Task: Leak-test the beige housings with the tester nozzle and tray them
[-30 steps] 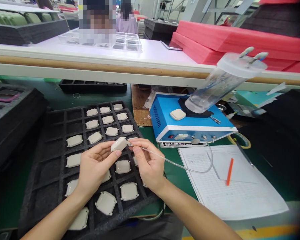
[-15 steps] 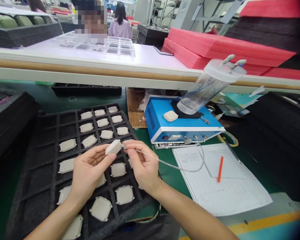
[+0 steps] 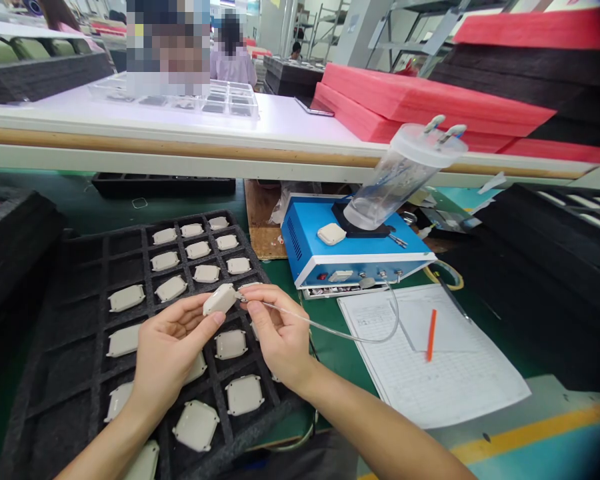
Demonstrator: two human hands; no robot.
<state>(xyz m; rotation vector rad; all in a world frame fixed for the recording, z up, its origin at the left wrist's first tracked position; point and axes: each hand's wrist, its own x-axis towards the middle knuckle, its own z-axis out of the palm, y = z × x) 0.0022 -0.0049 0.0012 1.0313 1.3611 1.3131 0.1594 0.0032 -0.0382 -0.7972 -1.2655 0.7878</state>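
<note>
Between the thumb and fingers of my left hand (image 3: 165,353) is a beige watch case (image 3: 220,299), held tilted above the tray. My right hand (image 3: 283,337) is closed on the end of a thin clear tube (image 3: 337,333), whose small metal tip (image 3: 240,297) meets the right edge of the case. Whether the tip sits inside the case I cannot tell. Beneath both hands lies a black foam tray (image 3: 60,340), with several more watch cases (image 3: 245,395) in its compartments; my hands hide some. The tube runs to the front of a blue machine (image 3: 307,233).
On the blue machine stand a clear cylinder (image 3: 387,183) and another watch case (image 3: 332,234). Printed sheets (image 3: 460,393) with an orange stick (image 3: 431,335) lie at right. A white shelf (image 3: 280,130) crosses above, carrying red foam blocks (image 3: 425,100). A person sits beyond it.
The whole view has shifted slightly, so things appear a little further left. Both hands keep the same hold, with the tube tip still at the watch case's edge.
</note>
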